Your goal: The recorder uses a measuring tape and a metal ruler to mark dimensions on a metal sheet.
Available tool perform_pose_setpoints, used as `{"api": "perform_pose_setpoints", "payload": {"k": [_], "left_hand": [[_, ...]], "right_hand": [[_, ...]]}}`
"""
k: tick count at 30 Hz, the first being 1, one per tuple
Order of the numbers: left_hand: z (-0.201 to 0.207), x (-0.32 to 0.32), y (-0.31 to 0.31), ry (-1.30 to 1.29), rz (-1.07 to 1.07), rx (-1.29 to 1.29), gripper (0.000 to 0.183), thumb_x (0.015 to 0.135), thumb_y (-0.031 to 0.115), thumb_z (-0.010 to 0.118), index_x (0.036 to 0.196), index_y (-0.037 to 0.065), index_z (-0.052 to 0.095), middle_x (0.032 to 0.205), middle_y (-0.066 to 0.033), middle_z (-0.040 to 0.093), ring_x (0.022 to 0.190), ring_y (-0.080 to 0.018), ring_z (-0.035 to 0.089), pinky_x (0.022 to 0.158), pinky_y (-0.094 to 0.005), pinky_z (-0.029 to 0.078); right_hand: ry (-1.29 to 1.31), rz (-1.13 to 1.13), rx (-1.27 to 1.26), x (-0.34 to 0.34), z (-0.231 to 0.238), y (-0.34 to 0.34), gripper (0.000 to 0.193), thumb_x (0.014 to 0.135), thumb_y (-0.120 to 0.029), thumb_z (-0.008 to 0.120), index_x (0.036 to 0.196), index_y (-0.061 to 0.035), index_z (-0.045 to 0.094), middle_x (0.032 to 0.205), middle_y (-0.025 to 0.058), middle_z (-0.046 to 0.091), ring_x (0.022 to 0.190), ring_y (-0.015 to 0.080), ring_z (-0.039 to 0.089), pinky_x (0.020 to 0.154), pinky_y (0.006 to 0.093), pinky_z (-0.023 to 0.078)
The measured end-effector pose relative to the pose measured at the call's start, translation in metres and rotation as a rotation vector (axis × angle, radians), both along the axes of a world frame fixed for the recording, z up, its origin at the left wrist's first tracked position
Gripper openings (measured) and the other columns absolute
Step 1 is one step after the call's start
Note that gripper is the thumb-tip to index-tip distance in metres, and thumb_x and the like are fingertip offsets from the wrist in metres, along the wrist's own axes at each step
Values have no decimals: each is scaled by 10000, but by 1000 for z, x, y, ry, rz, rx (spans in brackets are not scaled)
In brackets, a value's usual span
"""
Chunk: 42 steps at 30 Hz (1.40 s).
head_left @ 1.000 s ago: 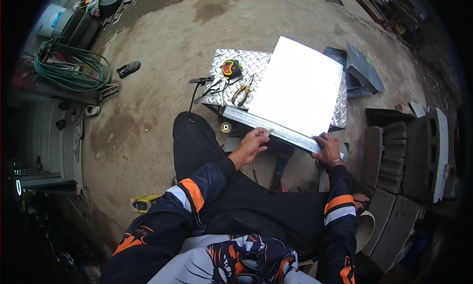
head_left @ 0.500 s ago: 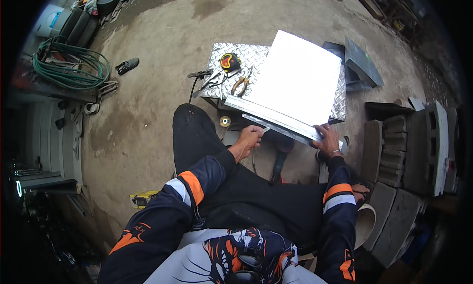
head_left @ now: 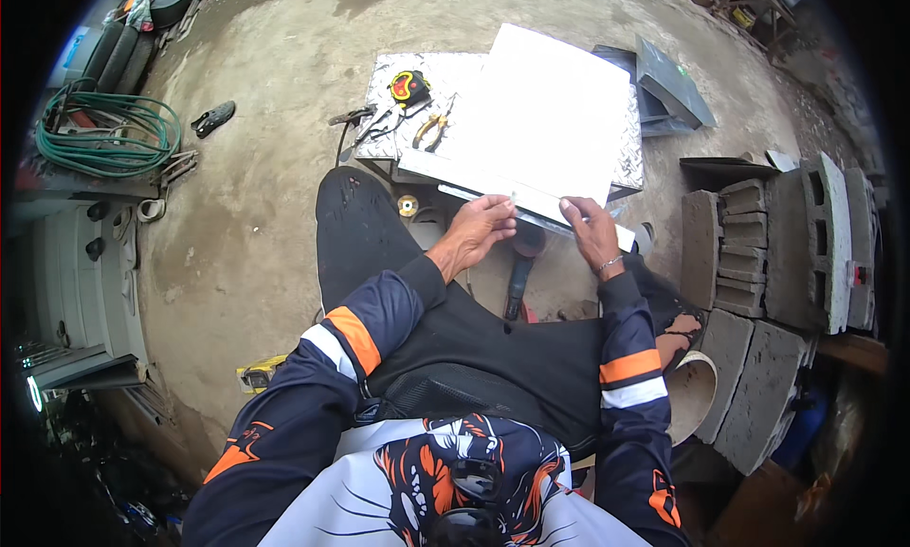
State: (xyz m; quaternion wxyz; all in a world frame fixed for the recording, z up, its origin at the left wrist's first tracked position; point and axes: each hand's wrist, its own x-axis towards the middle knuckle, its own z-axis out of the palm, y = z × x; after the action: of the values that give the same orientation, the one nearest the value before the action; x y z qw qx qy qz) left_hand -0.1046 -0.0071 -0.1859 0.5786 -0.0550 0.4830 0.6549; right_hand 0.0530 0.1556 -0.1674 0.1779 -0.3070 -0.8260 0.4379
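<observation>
A large, bright white sheet [head_left: 545, 120] lies over a diamond-plate metal table [head_left: 379, 82], its near edge shaped like a folded lip or strip. At that near edge, my left hand [head_left: 479, 229] is closed in a pinch on a small pale piece [head_left: 513, 198], too small and glaring to name. My right hand [head_left: 592, 232] grips the sheet's near edge further right, thumb on top and the other fingers partly hidden. On the table's left side lie a yellow-and-black tape measure [head_left: 409, 88], yellow-handled pliers [head_left: 432, 130] and some metal hand tools [head_left: 379, 125].
A dark power tool [head_left: 519, 277] stands on the floor beneath the table edge, between my legs. A round disc [head_left: 408, 205] lies by my left knee. Concrete blocks [head_left: 749, 244] are stacked at the right. Bent grey sheet metal [head_left: 673, 82] sits behind the table; a coiled green hose [head_left: 104, 139] is far left.
My left hand has moved up to the sheet's near edge with the small pale piece. The right hand has shifted up and left along that edge. The whole view has shifted slightly.
</observation>
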Motion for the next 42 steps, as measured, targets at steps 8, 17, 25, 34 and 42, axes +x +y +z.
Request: {"api": "perform_pose_setpoints", "payload": {"k": [8, 17, 25, 34, 42], "left_hand": [[17, 41, 19, -47, -56, 248, 137, 889, 123, 627, 974, 42, 557, 880, -52, 604, 733, -123, 588, 665, -244, 489], [3, 45, -1, -13, -184, 4, 337, 906, 219, 615, 1135, -14, 532, 997, -101, 603, 870, -195, 605, 773, -332, 535], [-53, 21, -7, -115, -26, -219, 705, 876, 383, 639, 1370, -6, 322, 1295, -233, 441, 1104, -321, 525, 910, -436, 474], [-77, 12, 10, -207, 183, -31, 783, 853, 441, 652, 1347, -40, 281, 1363, -257, 359, 1262, -380, 390, 1018, -500, 364], [-81, 11, 20, -203, 291, -26, 581, 918, 345, 590, 1291, -28, 346, 1291, -214, 457, 1191, -388, 478, 988, -480, 409]], "right_hand": [[143, -185, -669, -3, 26, -49, 275, 914, -193, 604, 1072, 27, 645, 799, 44, 653, 619, 75, 597, 536, 191, 478], [-62, -75, -97, -16, 16, -20, 210, 923, -144, 536, 1039, -10, 649, 722, 37, 627, 658, 100, 599, 569, 271, 484], [-375, 142, 409, -53, -27, 4, 337, 839, -28, 483, 1125, -162, 602, 1037, 161, 597, 949, 345, 589, 784, 423, 480], [-676, 357, 571, -58, -35, -10, 640, 729, -282, 736, 1282, -134, 449, 1246, 97, 492, 1133, 293, 486, 874, 472, 421], [-601, 381, 517, -56, -47, -10, 640, 693, -206, 751, 1264, -130, 472, 1225, 91, 504, 1110, 299, 497, 851, 467, 433]]}}
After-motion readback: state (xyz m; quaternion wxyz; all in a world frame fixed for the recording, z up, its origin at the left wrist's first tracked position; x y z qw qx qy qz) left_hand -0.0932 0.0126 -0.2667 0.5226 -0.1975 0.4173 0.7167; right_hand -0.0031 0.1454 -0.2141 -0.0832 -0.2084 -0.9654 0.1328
